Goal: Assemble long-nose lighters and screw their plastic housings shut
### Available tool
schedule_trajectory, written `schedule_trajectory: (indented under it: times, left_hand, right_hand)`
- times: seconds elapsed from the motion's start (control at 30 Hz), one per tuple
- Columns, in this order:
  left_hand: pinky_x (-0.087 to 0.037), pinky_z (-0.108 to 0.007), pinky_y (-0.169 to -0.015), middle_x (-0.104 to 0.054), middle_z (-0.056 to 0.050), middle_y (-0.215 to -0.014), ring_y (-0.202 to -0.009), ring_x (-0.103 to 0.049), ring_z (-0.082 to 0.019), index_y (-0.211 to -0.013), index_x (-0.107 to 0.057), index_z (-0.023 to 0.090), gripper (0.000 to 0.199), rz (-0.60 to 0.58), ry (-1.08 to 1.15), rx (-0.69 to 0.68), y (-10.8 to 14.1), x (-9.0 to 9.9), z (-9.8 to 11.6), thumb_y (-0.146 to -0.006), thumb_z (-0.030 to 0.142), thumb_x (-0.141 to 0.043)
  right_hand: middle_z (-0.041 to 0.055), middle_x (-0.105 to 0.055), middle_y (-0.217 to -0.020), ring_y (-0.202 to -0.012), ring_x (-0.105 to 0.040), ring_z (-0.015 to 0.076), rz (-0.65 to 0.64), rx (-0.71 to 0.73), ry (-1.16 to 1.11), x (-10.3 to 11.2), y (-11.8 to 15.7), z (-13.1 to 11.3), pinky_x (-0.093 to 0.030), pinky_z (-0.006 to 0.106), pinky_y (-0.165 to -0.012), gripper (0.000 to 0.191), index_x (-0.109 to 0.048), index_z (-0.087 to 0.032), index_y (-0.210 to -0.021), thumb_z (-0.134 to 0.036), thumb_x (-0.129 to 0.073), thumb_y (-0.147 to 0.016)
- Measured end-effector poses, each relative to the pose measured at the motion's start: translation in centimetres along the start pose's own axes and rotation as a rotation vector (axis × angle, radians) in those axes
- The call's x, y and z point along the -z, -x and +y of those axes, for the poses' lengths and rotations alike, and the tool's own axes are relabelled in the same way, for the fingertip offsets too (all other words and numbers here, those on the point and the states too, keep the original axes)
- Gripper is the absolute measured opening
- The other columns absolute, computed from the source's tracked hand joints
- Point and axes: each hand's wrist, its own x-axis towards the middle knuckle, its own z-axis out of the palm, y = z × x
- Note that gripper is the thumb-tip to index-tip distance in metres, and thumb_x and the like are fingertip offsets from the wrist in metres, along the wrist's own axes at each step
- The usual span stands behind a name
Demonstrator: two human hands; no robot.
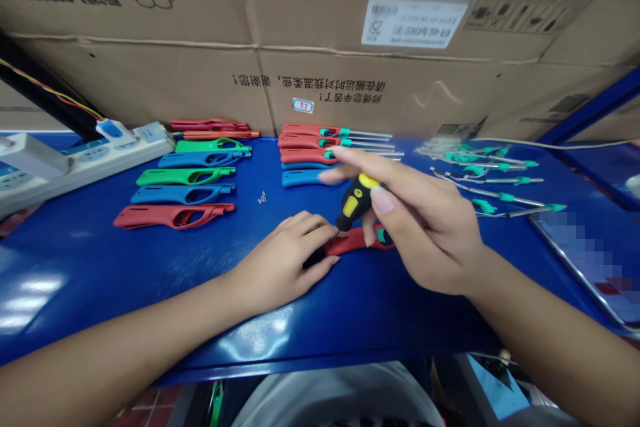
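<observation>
My right hand (pixel 430 227) grips a short black and yellow screwdriver (pixel 353 202), its tip pointing down at the left end of a red lighter body (pixel 353 241). That body lies flat on the blue table (pixel 200 340), with a bit of teal showing near its right end. My left hand (pixel 295 253) rests on the table and pinches the body's left end between thumb and fingers. Several small screws (pixel 263 197) lie behind my left hand. Behind my right hand, red and blue bodies (pixel 303 177) are lined up, some with metal rods.
Green, blue and red shells (pixel 170 215) lie in a column at left, near a white power strip (pixel 125 155). Rods with teal parts (pixel 505 197) and a phone-like device (pixel 590 267) are at right. A cardboard box (pixel 310 27) stands behind; a bin (pixel 335 400) sits below the front edge.
</observation>
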Motion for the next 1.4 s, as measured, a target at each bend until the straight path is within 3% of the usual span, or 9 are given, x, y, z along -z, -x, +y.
schedule_trajectory:
  times: [0.2,0.3,0.4,0.63,0.8,1.0,1.2,1.3,1.4]
  left_hand:
    - [-0.05,-0.041,-0.092,-0.064,-0.008,-0.108,-0.101,-0.058,-0.024,-0.113,-0.06,0.019,0.016,0.036,-0.003,-0.026,0.1,-0.1,0.0,-0.099,0.026,-0.055]
    - [-0.05,-0.041,-0.091,-0.063,-0.008,-0.106,-0.1,-0.057,-0.024,-0.112,-0.06,0.02,0.016,0.035,-0.008,-0.017,0.0,-0.1,0.1,-0.099,0.026,-0.056]
    - [-0.049,-0.044,-0.093,-0.063,-0.009,-0.11,-0.104,-0.056,-0.026,-0.12,-0.06,0.02,0.023,-0.003,-0.012,0.005,0.0,0.1,0.2,-0.099,0.027,-0.056]
    - [-0.049,-0.046,-0.097,-0.063,-0.01,-0.119,-0.111,-0.057,-0.027,-0.126,-0.059,0.022,0.028,0.007,-0.001,-0.003,-0.1,0.0,0.1,-0.1,0.027,-0.054]
    - [-0.049,-0.047,-0.095,-0.064,-0.01,-0.114,-0.107,-0.057,-0.027,-0.122,-0.06,0.021,0.024,0.008,-0.014,0.007,-0.1,-0.1,0.1,-0.099,0.029,-0.055]
    - [-0.051,-0.043,-0.091,-0.063,-0.008,-0.106,-0.102,-0.057,-0.025,-0.112,-0.06,0.019,0.016,0.035,-0.01,-0.021,-0.1,-0.1,0.2,-0.099,0.027,-0.055]
    - [-0.05,-0.046,-0.093,-0.064,-0.01,-0.113,-0.105,-0.057,-0.027,-0.122,-0.059,0.02,0.025,0.014,-0.027,0.011,0.0,-0.2,0.1,-0.099,0.03,-0.056]
    - [-0.05,-0.046,-0.093,-0.064,-0.011,-0.114,-0.107,-0.058,-0.027,-0.119,-0.059,0.02,0.023,0.023,-0.019,-0.002,0.0,-0.2,0.0,-0.099,0.029,-0.055]
    - [-0.051,-0.044,-0.091,-0.064,-0.009,-0.109,-0.103,-0.058,-0.026,-0.117,-0.059,0.02,0.02,0.035,-0.019,-0.008,0.0,-0.2,0.0,-0.099,0.029,-0.055]
  right_hand:
    - [0.0032,-0.074,-0.092,-0.075,-0.068,0.0126,0.062,0.115,0.159,0.2,-0.3,-0.1,-0.056,0.025,-0.07,0.02,-0.073,-0.017,-0.109,-0.027,-0.071,-0.092]
    - [0.0058,-0.075,-0.109,-0.085,-0.071,0.0153,0.041,0.071,0.189,0.3,-0.2,-0.1,-0.058,0.027,-0.071,0.023,-0.071,-0.021,-0.117,-0.03,-0.062,-0.097]
    - [0.0061,-0.067,-0.132,-0.099,-0.071,0.0169,-0.031,-0.038,-0.02,0.3,0.0,0.2,-0.061,0.032,-0.078,0.038,-0.059,-0.024,-0.137,-0.021,-0.041,-0.104]
    - [0.0027,-0.075,-0.109,-0.086,-0.07,0.0162,0.062,-0.041,0.019,0.3,-0.3,0.6,-0.06,0.03,-0.072,0.021,-0.072,-0.026,-0.113,-0.026,-0.067,-0.093]
    - [0.0057,-0.07,-0.125,-0.098,-0.07,0.0178,-0.009,-0.068,-0.064,0.5,-0.1,0.2,-0.06,0.034,-0.081,0.037,-0.063,-0.026,-0.133,-0.019,-0.044,-0.102]
    - [0.0026,-0.072,-0.092,-0.083,-0.068,0.017,0.017,0.034,0.039,0.5,-0.3,0.2,-0.059,0.033,-0.076,0.021,-0.072,-0.024,-0.113,-0.025,-0.067,-0.093]
    - [0.0066,-0.067,-0.129,-0.092,-0.069,0.0167,-0.071,-0.051,-0.049,0.6,-0.2,0.4,-0.06,0.034,-0.078,0.039,-0.058,-0.027,-0.138,-0.021,-0.042,-0.103]
    - [0.0026,-0.072,-0.105,-0.077,-0.067,0.0146,-0.019,-0.006,0.003,0.7,-0.1,0.8,-0.059,0.031,-0.07,0.026,-0.067,-0.027,-0.122,-0.026,-0.058,-0.098]
    - [0.0034,-0.072,-0.099,-0.082,-0.068,0.0166,0.032,0.088,0.136,0.6,0.0,1.1,-0.058,0.03,-0.071,0.021,-0.07,-0.025,-0.114,-0.032,-0.066,-0.094]
